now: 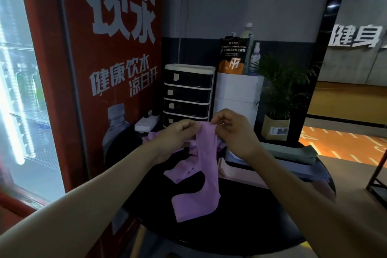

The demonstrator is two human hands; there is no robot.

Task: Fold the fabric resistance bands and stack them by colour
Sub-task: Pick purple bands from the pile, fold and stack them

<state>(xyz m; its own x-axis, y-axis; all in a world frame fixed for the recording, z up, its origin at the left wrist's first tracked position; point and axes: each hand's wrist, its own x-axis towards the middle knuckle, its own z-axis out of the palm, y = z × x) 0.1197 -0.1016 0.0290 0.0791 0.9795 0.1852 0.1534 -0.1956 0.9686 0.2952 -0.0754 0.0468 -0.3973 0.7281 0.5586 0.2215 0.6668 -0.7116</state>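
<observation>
The fingertips of both hands are partly hidden by the purple band's (206,159) top edge, and more purple bands (150,136) behind the left wrist are mostly covered. The folded stack at the right is dim; grey-green bands (297,151) can be made out on top, a pink layer (236,170) below, the rest unclear. The purple band is held up above the black round desk (240,222), its upper edge pinched between the left hand (178,134) and the right hand (232,130), with the fingers of each curled closed on the cloth. Its lower end is draped onto the desk. Both forearms are extended forward, the hands close together at the same height.
</observation>
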